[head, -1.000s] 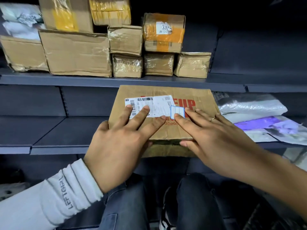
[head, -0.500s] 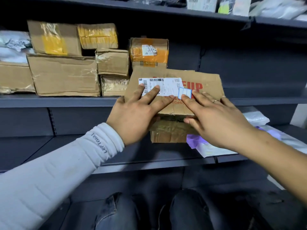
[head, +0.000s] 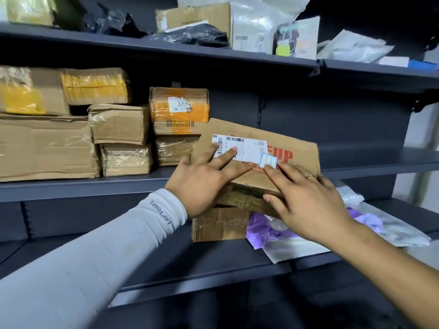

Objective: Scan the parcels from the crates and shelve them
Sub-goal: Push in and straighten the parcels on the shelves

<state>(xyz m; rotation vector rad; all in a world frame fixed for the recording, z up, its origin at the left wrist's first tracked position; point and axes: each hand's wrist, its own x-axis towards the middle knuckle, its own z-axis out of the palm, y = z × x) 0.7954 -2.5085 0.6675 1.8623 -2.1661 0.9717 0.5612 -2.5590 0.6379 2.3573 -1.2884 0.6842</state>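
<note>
**Both hands flat on a cardboard parcel held before the shelves**

Dark grey shelving (head: 71, 186) fills the frame, its boards running from the left edge to the right. On the middle shelf at the left of the frame sits a stack of taped brown boxes (head: 47, 148), among them one with orange tape and a white sticker (head: 179, 108) near the centre. The top shelf carries more boxes and pale plastic mailers (head: 256, 24) in the upper right. On the lower shelf, at centre right, lie a purple bag (head: 261, 231) and clear plastic bags, with a small brown box (head: 218, 224) just beside the purple one.

At the centre of the frame a flat cardboard parcel (head: 294, 153) with red lettering is tilted with its broad face towards the camera, in front of the middle shelf's edge. It bears a white barcode label (head: 247, 146) and a small blue-bordered sticker (head: 268, 160) at that label's lower right corner.

The left hand (head: 204, 184), in a grey sleeve, lies spread on the parcel, fingers straight, their tips on the barcode label; the thumb goes under the lower edge. The right hand (head: 306, 198), wearing a ring, is also spread wide with straight fingers on the face, one fingertip touching the blue-bordered sticker, thumb along the parcel's lower edge.
</note>
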